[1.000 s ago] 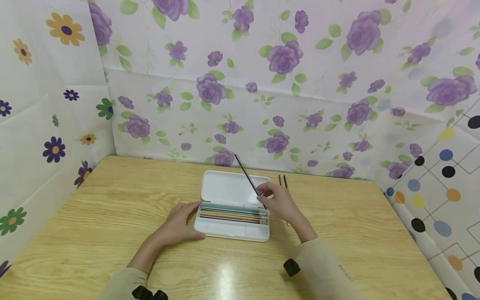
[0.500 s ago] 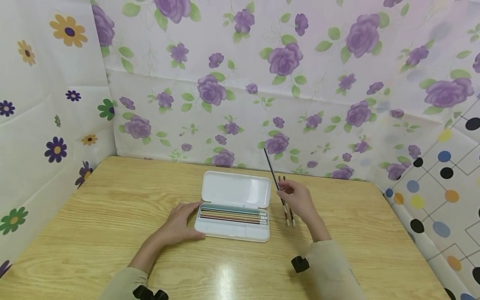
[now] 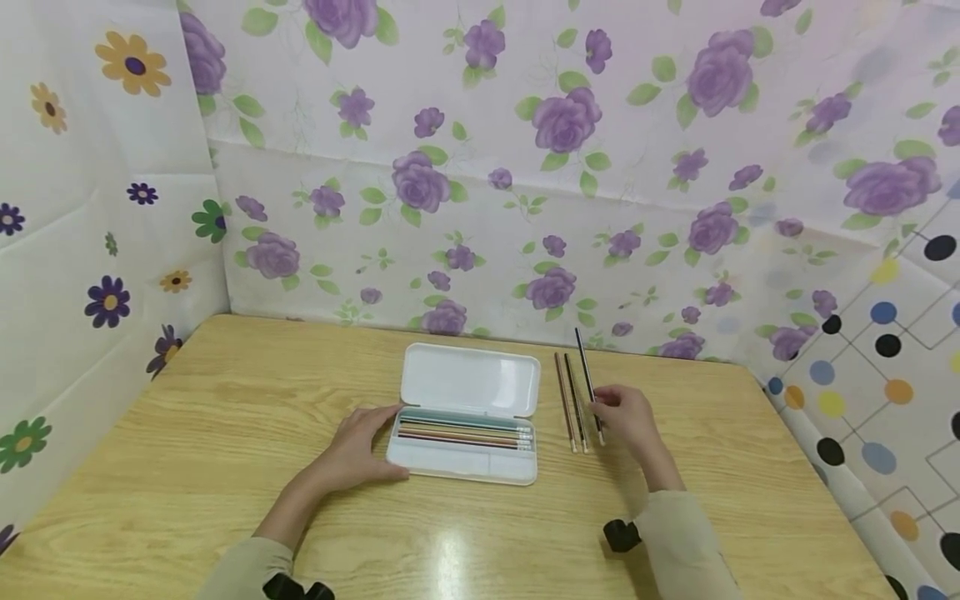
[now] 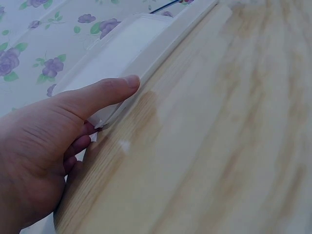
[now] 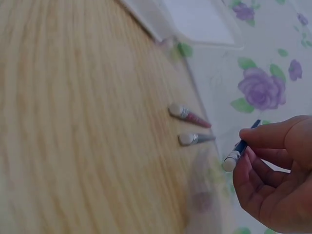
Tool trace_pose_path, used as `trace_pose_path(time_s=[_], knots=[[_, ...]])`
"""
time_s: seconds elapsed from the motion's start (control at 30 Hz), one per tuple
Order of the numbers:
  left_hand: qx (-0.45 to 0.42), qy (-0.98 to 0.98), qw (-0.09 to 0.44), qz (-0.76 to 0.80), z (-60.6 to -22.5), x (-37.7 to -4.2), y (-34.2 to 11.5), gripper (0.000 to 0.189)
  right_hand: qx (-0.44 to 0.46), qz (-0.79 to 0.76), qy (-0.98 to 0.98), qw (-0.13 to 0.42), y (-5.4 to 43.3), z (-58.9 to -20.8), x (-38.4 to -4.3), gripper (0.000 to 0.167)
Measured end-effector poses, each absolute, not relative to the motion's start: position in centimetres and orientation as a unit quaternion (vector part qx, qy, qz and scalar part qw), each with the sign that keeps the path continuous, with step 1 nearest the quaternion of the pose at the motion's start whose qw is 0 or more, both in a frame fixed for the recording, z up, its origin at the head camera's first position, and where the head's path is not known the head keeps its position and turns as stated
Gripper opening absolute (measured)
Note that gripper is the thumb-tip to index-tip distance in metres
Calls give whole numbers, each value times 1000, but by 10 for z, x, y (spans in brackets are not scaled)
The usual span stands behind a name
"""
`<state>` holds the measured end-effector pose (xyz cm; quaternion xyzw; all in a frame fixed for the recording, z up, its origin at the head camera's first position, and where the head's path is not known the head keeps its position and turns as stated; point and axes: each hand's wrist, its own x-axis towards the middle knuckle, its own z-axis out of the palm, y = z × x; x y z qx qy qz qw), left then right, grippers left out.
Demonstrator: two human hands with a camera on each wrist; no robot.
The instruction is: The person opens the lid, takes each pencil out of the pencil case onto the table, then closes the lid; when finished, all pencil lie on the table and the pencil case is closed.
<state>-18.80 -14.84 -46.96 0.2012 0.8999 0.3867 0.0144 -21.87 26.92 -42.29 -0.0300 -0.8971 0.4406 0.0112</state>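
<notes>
A white pencil case (image 3: 438,462) lies on the table with its lid (image 3: 470,380) folded back. Several pencils (image 3: 457,433) with eraser ends lie side by side in its rear compartment. My left hand (image 3: 356,452) grips the case's left end, thumb on the front edge and fingers at the far side. To the right of the case, my right hand (image 3: 632,419) pinches a dark blue pencil (image 5: 242,146), its eraser end low and its other end raised. A reddish pencil (image 3: 564,400) and a dark pencil (image 3: 575,398) lie parallel between the case and that hand.
The wood-grain table (image 3: 315,533) meets a flower-printed sheet (image 3: 480,250) along its back edge. A daisy-printed sheet (image 3: 67,275) covers the left side, and a dotted sheet (image 3: 862,400) covers the right.
My right hand has carried the dark blue pencil from over the case rightward, past the two pencils on the table, and lowered it. The left hand stays on the case.
</notes>
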Motion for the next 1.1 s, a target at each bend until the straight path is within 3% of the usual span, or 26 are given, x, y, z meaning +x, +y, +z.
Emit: trace_pose_path(time_s=[0.3,1.1], knots=[[200,898,16,391,-473,-188,-148,100,-57,413,-909,-7,275,-439,-218,29],[198,898,17,392,-472,-188,-149,100,-55,383,-922,11,263,-440,-221,25]])
